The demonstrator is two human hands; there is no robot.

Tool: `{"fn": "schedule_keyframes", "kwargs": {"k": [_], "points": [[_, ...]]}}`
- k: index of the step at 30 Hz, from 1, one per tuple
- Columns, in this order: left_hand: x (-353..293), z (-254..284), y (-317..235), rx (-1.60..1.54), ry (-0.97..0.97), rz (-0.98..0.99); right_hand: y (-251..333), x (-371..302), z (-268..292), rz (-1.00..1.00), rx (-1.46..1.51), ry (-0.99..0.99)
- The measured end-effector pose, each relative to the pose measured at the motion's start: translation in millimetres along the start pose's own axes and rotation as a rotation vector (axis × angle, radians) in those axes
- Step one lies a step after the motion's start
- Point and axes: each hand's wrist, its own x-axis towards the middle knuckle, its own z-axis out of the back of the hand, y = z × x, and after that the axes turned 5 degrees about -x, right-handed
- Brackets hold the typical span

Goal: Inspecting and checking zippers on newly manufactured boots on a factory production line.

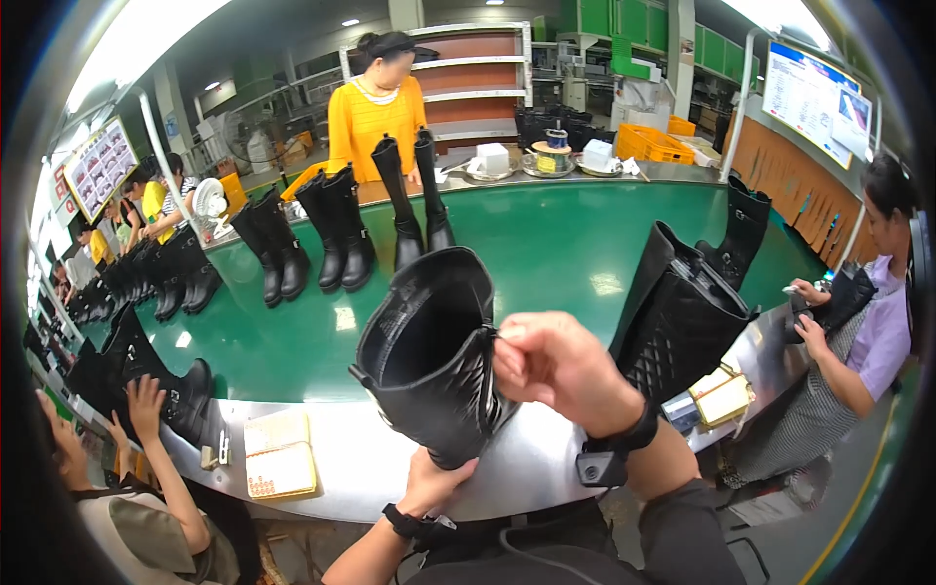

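Note:
A tall black boot (429, 390) is held in front of me, its wide shaft opening tilted up toward me. My left hand (439, 483) is closed around the lower part of its shaft; some of the fingers are hidden behind the leather. At the rim, my right hand (551, 366) pinches what looks like the zipper pull (492, 331) at the top of the side zip. Shiny quilted leather shows below that pinch. To the right, another pair of tall black quilted boots (673, 322) stands on the bench.
Several black boots (336, 229) line the far side of the green table (546, 234). A yellow notebook (280, 453) lies on the metal edge (370, 468). Co-workers sit close at left (146, 487) and right (848, 322); a person in yellow (375, 127) stands opposite.

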Motion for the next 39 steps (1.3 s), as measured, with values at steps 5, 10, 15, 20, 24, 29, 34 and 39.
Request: {"fn": "schedule_keyframes", "kwargs": {"k": [5, 10, 15, 20, 24, 29, 34, 39], "points": [[-0.1, -14.2, 3.6, -0.158, -0.128, 0.0, 9.6, 4.1, -16.5, 0.057, -0.558, -0.092], [-6.3, -15.3, 13.6, -0.137, -0.308, 0.04, 38.6, -85.5, -15.0, 0.777, -1.845, -0.64], [-16.9, 2.2, -16.1, 0.089, -0.267, -0.133, 75.8, -143.8, 8.1, 0.492, -2.117, -1.152], [-38.2, 14.8, -90.4, 1.041, 0.334, 0.181, 67.9, -140.8, 36.0, 0.31, -1.491, -0.948], [-8.1, -37.4, -113.7, 0.358, 0.236, -0.346, 61.6, -154.3, 38.6, 0.446, -1.412, -0.699], [58.4, -125.0, -124.1, 0.176, 0.109, -0.496, 53.7, -157.7, 34.5, 0.404, -1.32, -0.822], [85.8, -142.2, -133.3, 0.116, 0.075, -0.283, 49.7, -153.9, 44.8, 0.588, -1.27, -0.884], [76.2, -133.4, -117.3, -0.063, 0.136, -0.162, 49.4, -135.5, 71.2, 0.824, -1.405, -1.03]]}}
